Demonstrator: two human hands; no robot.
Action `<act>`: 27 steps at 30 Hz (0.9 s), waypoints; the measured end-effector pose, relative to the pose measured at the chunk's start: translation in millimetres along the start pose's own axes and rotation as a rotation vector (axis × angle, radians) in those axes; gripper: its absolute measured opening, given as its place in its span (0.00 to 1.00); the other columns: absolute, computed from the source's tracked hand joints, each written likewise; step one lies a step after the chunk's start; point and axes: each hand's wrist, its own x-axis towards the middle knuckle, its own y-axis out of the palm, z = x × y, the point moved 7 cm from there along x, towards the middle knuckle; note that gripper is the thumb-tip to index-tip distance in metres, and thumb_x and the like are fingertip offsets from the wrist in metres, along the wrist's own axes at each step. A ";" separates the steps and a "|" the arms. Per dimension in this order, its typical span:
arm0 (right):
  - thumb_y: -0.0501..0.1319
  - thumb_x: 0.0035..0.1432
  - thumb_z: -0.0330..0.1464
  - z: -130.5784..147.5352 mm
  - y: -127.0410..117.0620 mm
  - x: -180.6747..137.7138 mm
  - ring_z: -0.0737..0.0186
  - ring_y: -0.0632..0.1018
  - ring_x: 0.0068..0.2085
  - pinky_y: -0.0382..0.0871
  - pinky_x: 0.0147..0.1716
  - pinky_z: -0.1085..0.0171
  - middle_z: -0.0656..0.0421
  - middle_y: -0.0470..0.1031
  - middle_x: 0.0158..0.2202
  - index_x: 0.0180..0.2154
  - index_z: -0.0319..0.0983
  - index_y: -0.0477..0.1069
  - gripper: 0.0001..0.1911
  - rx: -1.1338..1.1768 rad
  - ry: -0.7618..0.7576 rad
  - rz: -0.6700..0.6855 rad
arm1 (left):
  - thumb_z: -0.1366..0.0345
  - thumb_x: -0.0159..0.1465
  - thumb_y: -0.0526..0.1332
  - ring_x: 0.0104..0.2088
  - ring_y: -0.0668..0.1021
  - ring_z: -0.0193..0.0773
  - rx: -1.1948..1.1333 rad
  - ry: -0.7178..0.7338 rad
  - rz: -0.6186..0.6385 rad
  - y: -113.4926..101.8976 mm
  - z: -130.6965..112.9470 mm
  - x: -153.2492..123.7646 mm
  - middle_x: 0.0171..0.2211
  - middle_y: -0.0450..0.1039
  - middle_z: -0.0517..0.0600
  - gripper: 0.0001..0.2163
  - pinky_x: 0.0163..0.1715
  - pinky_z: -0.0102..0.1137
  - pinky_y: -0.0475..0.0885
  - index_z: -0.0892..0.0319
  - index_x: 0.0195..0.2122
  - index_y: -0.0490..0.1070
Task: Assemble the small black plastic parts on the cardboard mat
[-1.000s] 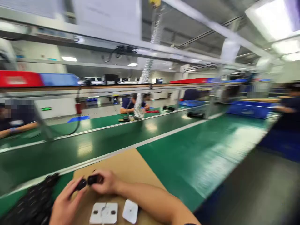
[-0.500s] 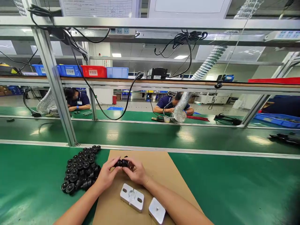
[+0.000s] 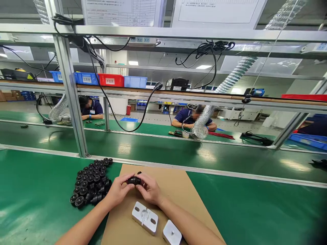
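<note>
- Since half a second ago, when we already had the small black part [image 3: 134, 180] pinched between both hands over the cardboard sheet [image 3: 178, 190], very little has moved: only our head has tipped slightly, so the bench sits a touch lower in view.
- Compared with a second ago, when the view was swung off to the right and blurred, we now look squarely at the cardboard sheet again, which we judge means the fitting work on the part goes on without a break.
- Our left hand [image 3: 118, 190] is curled around the left end of the black part, fingers closed on it.
- Our right hand [image 3: 151, 189] grips the right end in the same way, so the part is held between the two, just above the far half of the cardboard sheet.
- A heap of black caps [image 3: 90, 182] lies just left of the cardboard sheet, near our left hand.
- Two white blocks rest on the near part of the cardboard sheet: the larger block [image 3: 144, 217] close under our wrists, the smaller block [image 3: 172, 233] beside it to the right.
- Beyond the cardboard sheet, across the green belt [image 3: 255, 211], other people sit at their own benches.
</note>
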 end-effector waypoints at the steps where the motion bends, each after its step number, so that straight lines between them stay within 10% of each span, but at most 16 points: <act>1: 0.60 0.65 0.32 -1.0 0.7 -0.2 0.57 0.77 0.38 0.73 0.31 0.62 0.51 0.78 0.46 0.58 0.44 0.72 0.20 -0.007 0.000 0.011 | 0.64 0.63 0.67 0.55 0.81 0.51 0.001 -0.007 0.000 -0.7 -0.1 -0.2 0.55 0.81 0.54 0.18 0.60 0.48 0.75 0.53 0.55 0.80; 8: 0.67 0.63 0.38 -13.5 1.5 -3.5 0.62 0.74 0.28 0.67 0.28 0.64 0.57 0.77 0.33 0.47 0.42 0.74 0.13 -0.137 0.071 0.040 | 0.66 0.60 0.68 0.53 0.82 0.52 -0.009 -0.050 0.016 -0.4 -0.7 -0.5 0.51 0.84 0.53 0.17 0.59 0.47 0.75 0.53 0.51 0.82; 16: 0.59 0.67 0.34 1.6 3.6 -3.4 0.58 0.79 0.35 0.71 0.35 0.61 0.51 0.81 0.43 0.53 0.41 0.71 0.14 -0.250 -0.089 0.092 | 0.67 0.61 0.67 0.54 0.82 0.51 -0.031 -0.064 0.073 -2.1 -4.2 0.0 0.52 0.84 0.52 0.17 0.58 0.44 0.75 0.53 0.51 0.82; 23: 0.51 0.74 0.39 0.1 1.6 -2.4 0.66 0.70 0.25 0.60 0.27 0.65 0.59 0.72 0.24 0.28 0.39 0.70 0.22 -0.230 0.028 0.086 | 0.70 0.58 0.69 0.50 0.82 0.50 -0.013 -0.028 0.104 2.6 -16.9 -3.6 0.48 0.85 0.50 0.19 0.57 0.42 0.75 0.50 0.51 0.83; 27: 0.47 0.75 0.37 -5.6 -7.6 -3.5 0.64 0.73 0.28 0.64 0.29 0.65 0.59 0.74 0.29 0.44 0.39 0.74 0.18 -0.171 0.057 0.021 | 0.66 0.62 0.66 0.51 0.83 0.51 -0.053 -0.077 0.055 0.5 -7.7 -1.5 0.51 0.84 0.54 0.18 0.55 0.43 0.78 0.55 0.54 0.81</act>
